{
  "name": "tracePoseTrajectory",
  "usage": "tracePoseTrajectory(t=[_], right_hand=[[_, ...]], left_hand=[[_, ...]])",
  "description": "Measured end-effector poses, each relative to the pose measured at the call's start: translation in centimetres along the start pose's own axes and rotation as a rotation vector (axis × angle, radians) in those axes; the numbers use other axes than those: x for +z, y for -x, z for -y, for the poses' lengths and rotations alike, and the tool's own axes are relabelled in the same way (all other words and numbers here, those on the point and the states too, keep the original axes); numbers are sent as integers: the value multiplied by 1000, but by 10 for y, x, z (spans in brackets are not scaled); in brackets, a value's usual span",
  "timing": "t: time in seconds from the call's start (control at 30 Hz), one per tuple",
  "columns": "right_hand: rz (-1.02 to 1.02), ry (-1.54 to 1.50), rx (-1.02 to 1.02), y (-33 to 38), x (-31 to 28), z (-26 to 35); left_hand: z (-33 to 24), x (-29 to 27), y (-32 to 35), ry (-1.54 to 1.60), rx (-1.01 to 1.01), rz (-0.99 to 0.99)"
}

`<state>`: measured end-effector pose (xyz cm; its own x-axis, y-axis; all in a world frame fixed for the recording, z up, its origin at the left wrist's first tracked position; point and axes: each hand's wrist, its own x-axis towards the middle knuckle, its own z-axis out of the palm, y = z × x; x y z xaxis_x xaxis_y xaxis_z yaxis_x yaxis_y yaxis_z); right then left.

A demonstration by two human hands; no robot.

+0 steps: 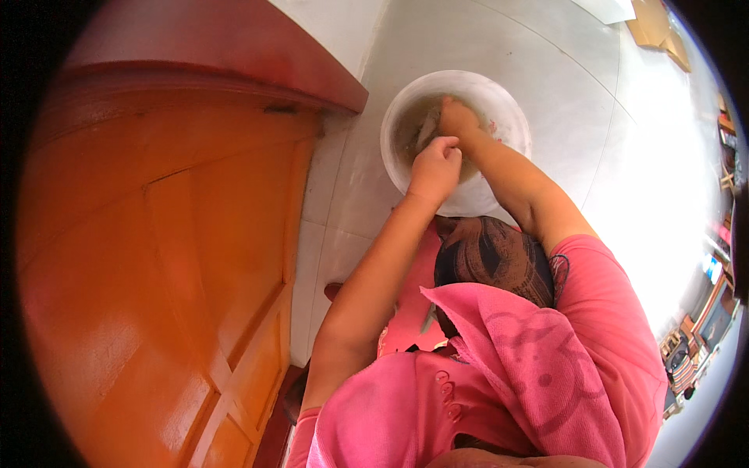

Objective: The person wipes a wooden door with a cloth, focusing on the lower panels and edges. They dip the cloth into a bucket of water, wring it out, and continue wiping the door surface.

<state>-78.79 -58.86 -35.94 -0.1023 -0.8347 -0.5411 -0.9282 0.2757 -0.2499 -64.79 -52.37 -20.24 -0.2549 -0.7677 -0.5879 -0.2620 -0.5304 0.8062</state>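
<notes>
A round white basin (pixel 511 105) stands on the floor in front of me, with murky greyish-brown water inside. My right hand (pixel 458 118) reaches into it with the fingers curled down. Beside those fingers lies a wet, pale grey piece (pixel 427 129), perhaps cloth; its kind is unclear. My left hand (pixel 437 166) is over the near side of the basin, closed, thumb and fingers drawn together just below my right wrist. What either hand grips is hidden. Small reddish bits show near the basin's right inner wall.
An orange-brown wooden cabinet (pixel 218 257) with a dark red top edge (pixel 234 47) rises close on my left. Pale tiles (pixel 569 117) cover the floor. Flattened cardboard (pixel 658 33) lies at the far right. A pink towel (pixel 530 359) hangs over my chest, above patterned dark clothing (pixel 491 261).
</notes>
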Motion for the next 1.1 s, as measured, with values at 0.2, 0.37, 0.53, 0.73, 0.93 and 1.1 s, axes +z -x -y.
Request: tracePoseTrajectory(t=[0.2,0.37,0.53,0.73,0.93,1.1], right_hand=[[178,4,-148,-5,-9,11],[117,40,52,-9,3,-4],[283,-587,20,20,-32,19],[116,-468,-425,104,-101,51],[-9,-500,-554,158,-127,73],[-227,-450,-258,83,-75,41]], left_hand=[[16,6,-30,691,-494,-218],[25,7,-36,786,-565,-343],[8,7,-33,1000,-650,-353],[40,-8,-55,1394,-384,-203],[83,-3,-77,1462,-255,98],[25,11,-49,1312,-269,-71]])
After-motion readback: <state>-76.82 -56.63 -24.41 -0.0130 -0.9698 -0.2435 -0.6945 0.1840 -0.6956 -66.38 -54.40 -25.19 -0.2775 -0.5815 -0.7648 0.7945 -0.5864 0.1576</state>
